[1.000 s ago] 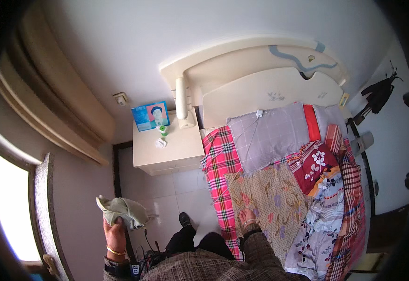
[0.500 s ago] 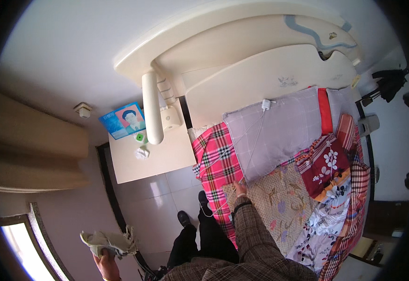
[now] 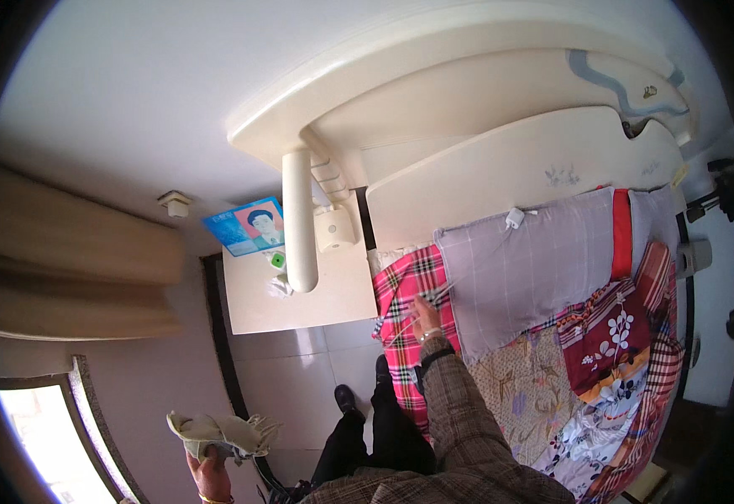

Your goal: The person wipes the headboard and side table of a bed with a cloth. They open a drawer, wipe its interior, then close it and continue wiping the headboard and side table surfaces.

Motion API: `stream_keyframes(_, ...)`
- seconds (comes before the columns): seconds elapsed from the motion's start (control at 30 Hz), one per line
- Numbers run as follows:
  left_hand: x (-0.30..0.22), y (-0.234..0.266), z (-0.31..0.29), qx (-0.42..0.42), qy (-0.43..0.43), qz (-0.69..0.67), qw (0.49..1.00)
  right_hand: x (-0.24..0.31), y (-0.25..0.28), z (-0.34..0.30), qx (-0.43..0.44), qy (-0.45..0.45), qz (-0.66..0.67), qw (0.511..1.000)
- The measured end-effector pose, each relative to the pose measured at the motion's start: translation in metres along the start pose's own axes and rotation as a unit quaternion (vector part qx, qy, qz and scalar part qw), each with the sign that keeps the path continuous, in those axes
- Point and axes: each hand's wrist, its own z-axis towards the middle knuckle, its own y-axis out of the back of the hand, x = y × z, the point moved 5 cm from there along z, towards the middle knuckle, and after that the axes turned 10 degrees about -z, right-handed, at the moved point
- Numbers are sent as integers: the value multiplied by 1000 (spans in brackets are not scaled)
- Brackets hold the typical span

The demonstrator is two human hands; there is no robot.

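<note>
My left hand, low at the left, is closed around a crumpled beige cloth with a frayed-looking end. Over the edge of the bed, my right hand is closed on a thin white cable, blurred where it leaves the fingers. Below that hand lies a pink plaid sheet. A white charger plug rests on the upper edge of the grey checked pillow, to the right of my right hand and farther off.
A cream nightstand beside the bed holds a blue folder with a portrait, a white box and a small green-topped item. A cream headboard rises behind. Bundled bedding lies at right; a curtain hangs left.
My right hand has moved away from me toward the pillow's left side, with the cable; its hanging loop no longer shows. My left hand still holds the cloth. The view has shifted slightly.
</note>
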Motion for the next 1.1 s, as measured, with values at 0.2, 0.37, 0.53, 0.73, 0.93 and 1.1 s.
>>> stream_keyframes(0.2,-15,-10,8,-44,49,-278,958,91,78,-86,-28,29,-178,983)
stream_keyframes(0.37,-32,-20,25,14,28,-306,952,243,207,-150,-184,199,-426,863)
stream_keyframes(0.53,-54,-32,53,65,0,-317,946,333,260,-212,-435,218,-613,623)
stream_keyframes(0.73,-88,-56,108,163,-20,-290,943,297,70,-206,-289,412,-644,576)
stream_keyframes(0.93,-134,-96,156,307,-146,-126,932,175,-253,-307,377,428,-464,678)
stream_keyframes(1.1,-161,-126,170,326,-250,35,911,141,-356,-378,575,303,-376,660)
